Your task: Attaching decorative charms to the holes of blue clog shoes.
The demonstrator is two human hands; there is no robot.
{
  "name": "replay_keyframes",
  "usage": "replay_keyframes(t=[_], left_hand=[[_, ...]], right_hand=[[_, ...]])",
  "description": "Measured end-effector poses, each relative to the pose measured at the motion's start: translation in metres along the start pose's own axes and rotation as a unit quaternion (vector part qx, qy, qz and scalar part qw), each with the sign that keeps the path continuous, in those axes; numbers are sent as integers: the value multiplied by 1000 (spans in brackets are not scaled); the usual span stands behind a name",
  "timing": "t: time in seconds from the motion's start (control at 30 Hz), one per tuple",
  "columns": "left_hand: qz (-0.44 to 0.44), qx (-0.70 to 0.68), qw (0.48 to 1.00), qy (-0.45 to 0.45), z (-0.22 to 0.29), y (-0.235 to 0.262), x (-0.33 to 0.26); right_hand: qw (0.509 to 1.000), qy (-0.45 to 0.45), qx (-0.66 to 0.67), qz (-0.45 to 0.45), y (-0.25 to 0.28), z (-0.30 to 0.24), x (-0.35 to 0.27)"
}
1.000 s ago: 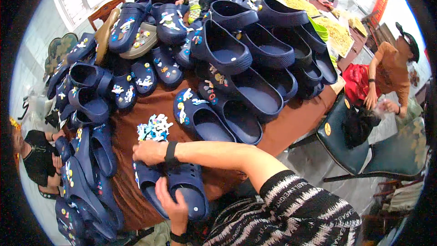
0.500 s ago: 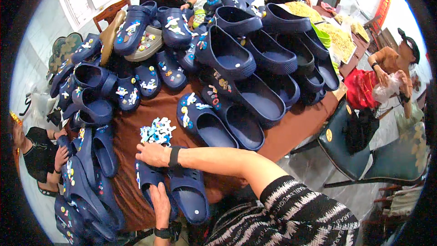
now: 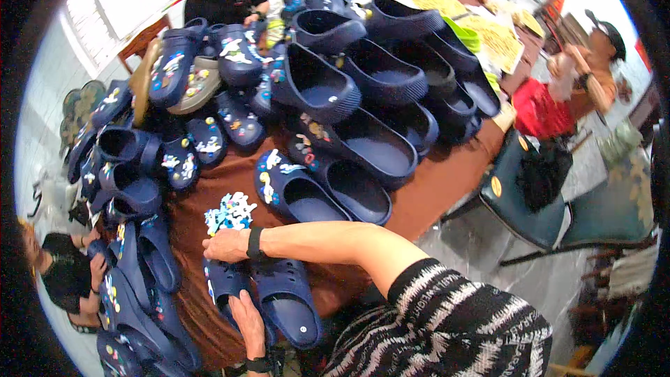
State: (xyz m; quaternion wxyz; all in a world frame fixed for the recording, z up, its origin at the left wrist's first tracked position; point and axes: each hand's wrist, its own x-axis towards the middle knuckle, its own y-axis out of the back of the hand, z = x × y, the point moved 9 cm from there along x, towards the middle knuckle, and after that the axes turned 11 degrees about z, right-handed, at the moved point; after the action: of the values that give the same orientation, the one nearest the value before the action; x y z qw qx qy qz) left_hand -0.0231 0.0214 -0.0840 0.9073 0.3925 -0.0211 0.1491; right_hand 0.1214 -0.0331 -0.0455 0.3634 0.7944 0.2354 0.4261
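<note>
From where I stand, the right hand (image 3: 226,245) reaches across with its grip drawn in narrow over the toe of a navy-blue, rounded, foam-looking clog (image 3: 227,279); I cannot tell whether anything is pinched in those fingers. Nearer the body than that grip, the left hand (image 3: 250,322) lies at the same clog's opening, fingers nearly straight and close together, though whether they press inside or take hold of the rim is hidden from me.

The left hand is what has just changed: a second ago it spread over the openings of both clogs, and now it has settled at this one, while the right stays by the toe. I take that to mean the left is steadying the shoe for the right fingers at its front.

Just right of the left grip lies a matching navy clog with vent holes (image 3: 292,311), no ornaments visible on it. Just beyond the right grip sits a loose pile of small white and blue charms (image 3: 229,213) on the brown-covered table (image 3: 426,202). Beyond and to the right of that grip rests a navy clog dotted with colourful charms (image 3: 276,180), and left of both grips rises a stack of decorated navy clogs (image 3: 129,307)
</note>
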Motion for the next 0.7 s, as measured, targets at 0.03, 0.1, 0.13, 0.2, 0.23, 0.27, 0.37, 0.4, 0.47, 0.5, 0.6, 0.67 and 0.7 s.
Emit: replay_keyframes(t=[0.03,0.1,0.13,0.2,0.23,0.27,0.37,0.4,0.47,0.5,0.6,0.67,0.7], left_hand=[[4,-15,1000,13,2,3,-1],[-1,0,1000,9,-7,-2,1],[2,13,1000,12,-13,-2,1],[-36,12,999,19,-8,-4,4],[-63,9,997,36,-8,-8,4],[-71,14,997,31,-7,-10,2],[-40,28,999,25,4,-6,-4],[-44,30,998,20,-2,-10,-2],[-1,-2,999,-41,-12,-15,2],[-3,0,999,-40,-9,-14,2],[-47,-40,998,14,-6,-15,1],[-52,-24,997,61,-9,-15,-3],[-48,-22,997,64,-10,-15,-3]], right_hand=[[1000,13,-1,-15,-3,-3,-1],[1000,10,-2,-14,-1,2,-4],[1000,1,-4,-8,0,5,-4],[992,-64,-41,101,24,24,-3],[989,-73,-69,112,29,32,1],[980,-70,-118,144,35,32,6],[960,-78,-235,134,21,33,15],[977,-71,-177,97,5,30,19],[996,-61,-61,-15,-36,21,27],[996,-63,-59,-15,-47,16,26],[991,-3,-136,13,-55,-7,27],[986,26,-162,23,-54,-19,26],[986,39,-158,28,-53,-26,25]])
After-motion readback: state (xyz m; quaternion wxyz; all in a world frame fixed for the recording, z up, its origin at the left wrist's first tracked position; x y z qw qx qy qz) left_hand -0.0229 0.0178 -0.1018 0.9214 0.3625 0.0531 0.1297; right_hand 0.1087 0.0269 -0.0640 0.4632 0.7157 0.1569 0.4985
